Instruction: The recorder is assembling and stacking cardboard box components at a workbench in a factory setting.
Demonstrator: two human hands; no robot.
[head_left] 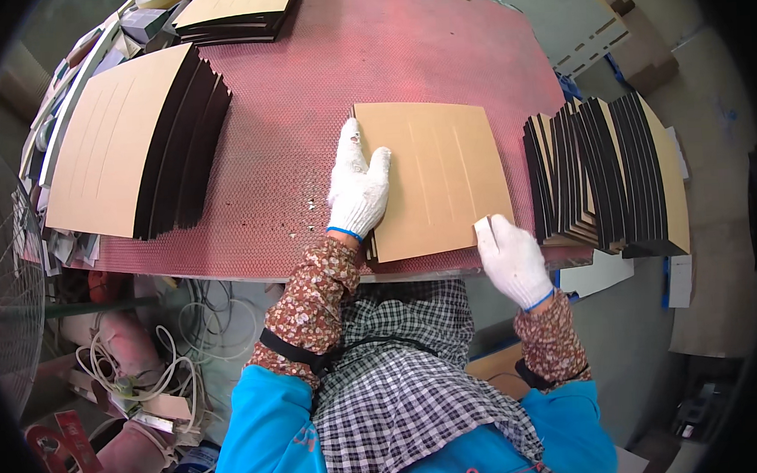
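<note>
In front of me on the table lies a tan board (431, 178) with several faint parallel creases across its face. It seems to rest on more boards, whose dark edges show a little along its left side. My left hand (359, 182), in a white knitted glove, lies along the board's left edge, fingers stretched out and thumb spread over the top. At the near right corner, my gloved right hand (513, 262) is closed round a small flat white piece (483, 229), its tip against the board's near edge. I cannot make out what kind of piece it is.
Stacks of tan boards with black edges stand at the left (113, 148), far left (234, 4) and right (606, 173). The table (335, 55) has a red, net-patterned top. Looped hoses (146, 369) lie on the floor at lower left, beside a wire fan guard (9, 290).
</note>
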